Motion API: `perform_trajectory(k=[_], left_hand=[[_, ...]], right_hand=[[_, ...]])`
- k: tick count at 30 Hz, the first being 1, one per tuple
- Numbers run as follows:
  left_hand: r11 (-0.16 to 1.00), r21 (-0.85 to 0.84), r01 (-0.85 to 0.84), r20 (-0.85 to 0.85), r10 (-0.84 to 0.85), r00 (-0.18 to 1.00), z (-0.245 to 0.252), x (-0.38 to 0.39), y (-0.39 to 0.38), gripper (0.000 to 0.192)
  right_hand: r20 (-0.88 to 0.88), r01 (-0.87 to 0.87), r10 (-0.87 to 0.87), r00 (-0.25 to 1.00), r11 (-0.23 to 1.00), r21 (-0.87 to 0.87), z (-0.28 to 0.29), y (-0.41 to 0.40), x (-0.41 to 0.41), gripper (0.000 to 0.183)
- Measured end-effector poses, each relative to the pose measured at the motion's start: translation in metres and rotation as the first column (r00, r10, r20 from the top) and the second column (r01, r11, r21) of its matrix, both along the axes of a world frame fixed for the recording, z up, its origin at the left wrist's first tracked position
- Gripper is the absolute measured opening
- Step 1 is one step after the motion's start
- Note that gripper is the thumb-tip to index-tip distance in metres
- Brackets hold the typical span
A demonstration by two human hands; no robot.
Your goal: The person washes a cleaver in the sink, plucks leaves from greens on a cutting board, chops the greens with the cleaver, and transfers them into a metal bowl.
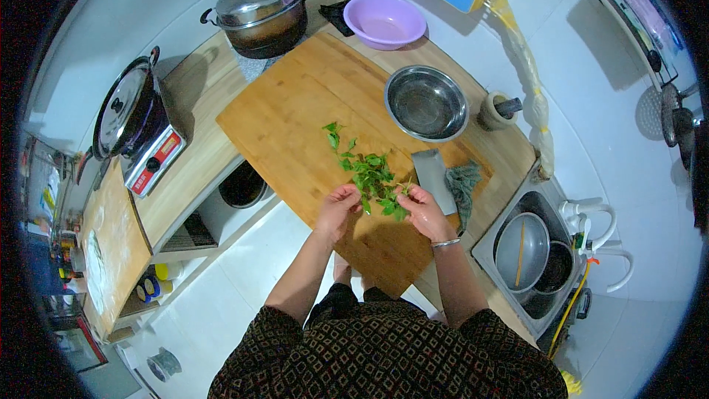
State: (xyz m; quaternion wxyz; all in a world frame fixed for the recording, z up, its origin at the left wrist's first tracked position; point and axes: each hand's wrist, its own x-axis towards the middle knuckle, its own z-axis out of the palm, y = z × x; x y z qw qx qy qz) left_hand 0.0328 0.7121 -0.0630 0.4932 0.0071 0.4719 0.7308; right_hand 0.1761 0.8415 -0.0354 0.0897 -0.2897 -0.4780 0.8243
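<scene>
Leafy green herbs (372, 172) lie in a loose bunch on a large wooden cutting board (288, 100). At the bunch's left edge, the thumb and fingertips of my left hand (337, 211) are pinched together on the greens. My right hand (425, 211), with a bracelet at the wrist, grips thin stems at the right edge. Beside it lies a cleaver (433, 176), its broad blade flat on the board and its handle partly under my right hand. A crumpled dark green cloth (464, 185) rests against the blade.
A steel bowl (426, 102) sits at the board's right edge, near a mortar with pestle (497, 111). Beyond are a purple basin (385, 21) and a lidded pot (263, 11). The sink (482, 252) is at right, a portable stove (155, 162) with a wok at left.
</scene>
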Motion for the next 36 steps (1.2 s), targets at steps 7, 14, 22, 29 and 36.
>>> perform_trajectory(k=[7, 14, 22, 29, 36], left_hand=[[0.999, 0.028, -0.017, 0.181, 0.012, 0.983, 0.014, 0.014, -0.002, 0.004], [0.996, -0.027, 0.089, 0.057, -0.087, 0.995, 0.010, 0.021, -0.003, 0.003], [0.989, -0.113, 0.096, -0.454, -0.137, 0.880, -0.002, 0.046, 0.002, 0.009], [0.949, -0.314, -0.016, -0.768, -0.244, 0.592, -0.045, 0.044, 0.002, 0.011], [0.787, -0.562, -0.257, -0.820, -0.489, 0.296, -0.030, 0.041, 0.034, 0.014]], right_hand=[[-0.230, 0.112, -0.120, 0.966, 0.992, -0.050, 0.000, -0.012, -0.013, 0.013], [-0.081, 0.014, 0.009, 0.997, 0.962, 0.273, -0.001, -0.017, -0.019, 0.025], [0.175, -0.064, -0.005, 0.985, 0.922, 0.383, -0.003, -0.031, -0.008, 0.026], [0.226, 0.190, -0.212, 0.951, 0.975, 0.112, -0.022, -0.021, 0.023, 0.023], [0.199, 0.305, -0.290, 0.936, 0.951, -0.047, -0.022, -0.009, 0.030, 0.023]])
